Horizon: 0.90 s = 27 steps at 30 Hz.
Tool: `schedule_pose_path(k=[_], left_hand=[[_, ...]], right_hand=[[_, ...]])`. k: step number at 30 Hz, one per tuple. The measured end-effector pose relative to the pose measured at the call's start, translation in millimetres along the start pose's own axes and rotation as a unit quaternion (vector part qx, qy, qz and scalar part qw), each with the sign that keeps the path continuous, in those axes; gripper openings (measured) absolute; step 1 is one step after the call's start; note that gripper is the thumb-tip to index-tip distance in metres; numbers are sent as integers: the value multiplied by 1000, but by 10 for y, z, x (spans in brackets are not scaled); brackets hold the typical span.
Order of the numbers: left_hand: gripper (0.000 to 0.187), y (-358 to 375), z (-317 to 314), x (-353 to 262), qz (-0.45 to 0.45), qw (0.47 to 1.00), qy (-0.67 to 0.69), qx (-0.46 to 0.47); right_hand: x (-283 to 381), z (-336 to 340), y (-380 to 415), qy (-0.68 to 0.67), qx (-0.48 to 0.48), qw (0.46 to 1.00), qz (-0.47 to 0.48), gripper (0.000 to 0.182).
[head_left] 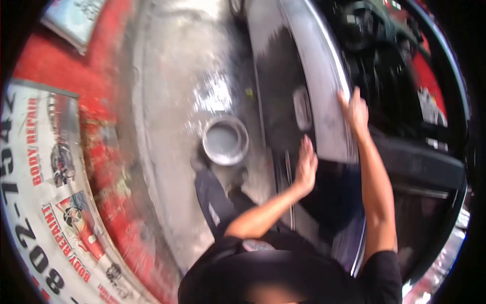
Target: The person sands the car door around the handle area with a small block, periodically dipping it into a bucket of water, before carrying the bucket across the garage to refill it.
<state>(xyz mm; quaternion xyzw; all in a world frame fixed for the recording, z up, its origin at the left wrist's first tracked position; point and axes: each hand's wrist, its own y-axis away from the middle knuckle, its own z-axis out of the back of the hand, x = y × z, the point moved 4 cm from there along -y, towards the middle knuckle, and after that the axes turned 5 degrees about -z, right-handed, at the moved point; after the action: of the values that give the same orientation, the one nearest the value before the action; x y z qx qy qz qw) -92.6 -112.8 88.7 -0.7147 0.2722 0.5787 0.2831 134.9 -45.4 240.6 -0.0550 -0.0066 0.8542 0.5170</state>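
Note:
A car door [324, 76] runs along my right side, its upper band pale grey and dull, its lower part dark and wet-looking, with a recessed handle [302, 109]. My left hand [306, 169] is stretched out flat just below that handle, fingers straight and together, by the rear edge of the door. At the window sill is my right hand [356, 114], its thumb and forefinger apart over the bright edge. Neither hand shows anything held. Motion blurs both a little.
A round bucket [225, 140] of greyish liquid stands on the wet concrete floor [172, 101] to my left, near my feet. Beyond runs a red wall [109, 126] with a printed banner [45, 152]. The dark car interior [385, 76] shows through the window opening.

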Motion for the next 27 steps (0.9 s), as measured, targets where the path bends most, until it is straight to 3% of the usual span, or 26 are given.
schedule_pose_path(k=[1, 2, 4, 5, 8, 11, 15, 18, 19, 22, 24, 27], left_hand=[[59, -147, -66, 386, 108, 975, 191, -47], [59, -346, 48, 636, 62, 996, 45, -52], [65, -651, 238, 1050, 190, 981, 30, -13], [68, -676, 209, 1084, 173, 984, 41, -17], [62, -207, -92, 214, 19, 1000, 14, -11], [62, -145, -110, 84, -56, 998, 15, -11], [62, -789, -19, 400, 21, 999, 2, 43], [63, -116, -139, 88, -65, 998, -11, 22], [64, 72, -130, 9, -50, 998, -7, 44], [63, -322, -109, 71, -52, 998, -46, 5], [61, -990, 16, 88, -56, 997, -45, -15], [62, -970, 65, 51, -46, 996, -69, 14]], right_hand=[[-71, -62, -35, -8, 0, 1000, 11, 90], [-23, -9, 1, -11, -6, 1000, 17, 90], [-69, -15, -12, 0, -14, 1000, 27, 91], [-102, -14, 16, 10, -3, 1000, 28, 91], [-58, -62, -36, -1, -18, 1000, 16, 98], [-71, -66, 2, 14, 5, 1000, -10, 100], [-105, -53, -1, 20, 4, 1000, -12, 101], [-67, -10, -86, 8, 8, 1000, -15, 104], [-55, -15, -62, 11, 14, 1000, -21, 104], [-41, -11, -4, 22, 24, 999, -27, 104], [-17, -11, -6, 13, 10, 1000, -19, 104], [-29, -24, -29, 18, 8, 1000, -15, 102]])
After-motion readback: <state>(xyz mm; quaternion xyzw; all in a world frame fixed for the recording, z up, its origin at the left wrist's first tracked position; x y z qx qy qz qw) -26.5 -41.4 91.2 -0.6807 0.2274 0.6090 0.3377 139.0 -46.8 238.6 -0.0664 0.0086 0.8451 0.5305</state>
